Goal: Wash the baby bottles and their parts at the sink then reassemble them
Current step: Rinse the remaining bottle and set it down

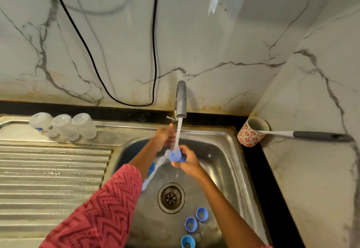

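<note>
My right hand (188, 160) grips a blue bottle collar with a clear teat (175, 155) under the running tap (181, 99); water splashes off it to the left. My left hand (165, 135) is raised beside the stream near the tap valve, fingers loosely bent, holding nothing that I can see. Three clear baby bottles (63, 125) stand upside down on the draining board's back edge. Three blue collars (191, 226) lie in the steel sink (220, 150) near the drain (171, 197). More blue parts (151, 167) show beside my left forearm, partly hidden.
A ribbed steel draining board (48, 179) lies left of the sink. A patterned mug (252, 131) holding a long grey-handled brush (321, 135) stands on the black counter at the right. A black cable (153, 53) hangs down the marble wall.
</note>
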